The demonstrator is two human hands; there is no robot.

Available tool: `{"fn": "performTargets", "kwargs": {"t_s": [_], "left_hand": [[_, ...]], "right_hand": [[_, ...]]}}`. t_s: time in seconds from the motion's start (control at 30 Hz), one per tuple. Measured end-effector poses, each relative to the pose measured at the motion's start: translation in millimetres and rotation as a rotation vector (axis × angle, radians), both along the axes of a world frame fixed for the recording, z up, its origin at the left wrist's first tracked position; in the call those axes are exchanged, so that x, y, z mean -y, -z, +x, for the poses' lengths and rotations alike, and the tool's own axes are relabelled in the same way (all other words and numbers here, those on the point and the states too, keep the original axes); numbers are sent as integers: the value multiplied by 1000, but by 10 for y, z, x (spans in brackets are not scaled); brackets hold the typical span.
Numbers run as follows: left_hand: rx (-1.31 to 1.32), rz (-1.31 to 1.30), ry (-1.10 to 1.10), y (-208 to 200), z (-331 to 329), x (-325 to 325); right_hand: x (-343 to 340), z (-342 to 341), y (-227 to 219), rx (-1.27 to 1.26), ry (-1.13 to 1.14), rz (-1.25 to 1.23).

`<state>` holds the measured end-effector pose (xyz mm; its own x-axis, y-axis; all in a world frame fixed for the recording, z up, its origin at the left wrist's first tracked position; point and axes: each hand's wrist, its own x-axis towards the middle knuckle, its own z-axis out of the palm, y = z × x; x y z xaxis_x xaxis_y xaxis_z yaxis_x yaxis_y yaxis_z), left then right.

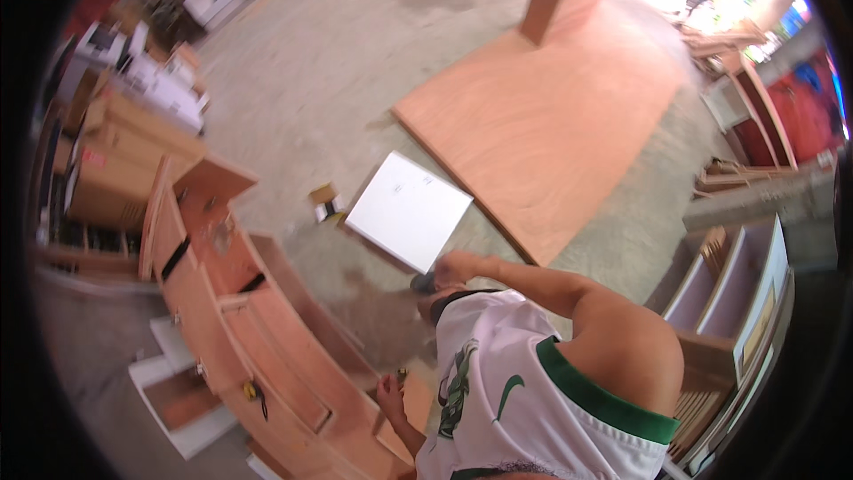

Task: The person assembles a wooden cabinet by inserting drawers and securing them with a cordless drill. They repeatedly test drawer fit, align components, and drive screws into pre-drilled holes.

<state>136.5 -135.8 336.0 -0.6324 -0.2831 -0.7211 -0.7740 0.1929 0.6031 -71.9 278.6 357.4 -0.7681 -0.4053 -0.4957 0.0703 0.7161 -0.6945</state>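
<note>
My right hand [458, 268] reaches forward beside my knee, close to the near corner of a white panel [409, 211] lying on the floor. Motion smears its fingers, so their grip cannot be made out. Lower down, my left hand [391, 398] is beside the near end of a long wooden cabinet frame [275, 356]. Its fingers are curled together, with a small dark item [402, 375] at their tips, too small to name. On the cabinet frame lies a yellow tape measure [252, 388].
A large plywood sheet [551, 151] covers the floor ahead, with an open wooden box frame [564, 4] on its far end. A small opened carton [326, 202] lies left of the panel. Cardboard boxes [124, 156] line the left; a shelf unit [724, 284] stands right. A white-edged drawer [182, 404] sits lower left.
</note>
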Motion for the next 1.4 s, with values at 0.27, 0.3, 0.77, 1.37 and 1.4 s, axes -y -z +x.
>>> {"fn": "performTargets", "kwargs": {"t_s": [0.27,0.3,0.77,1.37,1.4], "left_hand": [[-57,57,661,-487,-1048,-993],[-39,75,722,-605,-1150,-1123],[53,392,1396,-1256,-2255,-3498],[231,270,1884,-1355,-3386,-6172],[181,208,1882,-1180,-3577,-6184]], "right_hand": [[-174,365,-572,112,-467,-276],[-243,412,-532,109,-482,-344],[-2078,425,-1108,156,-159,-423],[-3646,1384,-812,5,686,-583],[-3728,1464,-858,25,749,-496]]}}
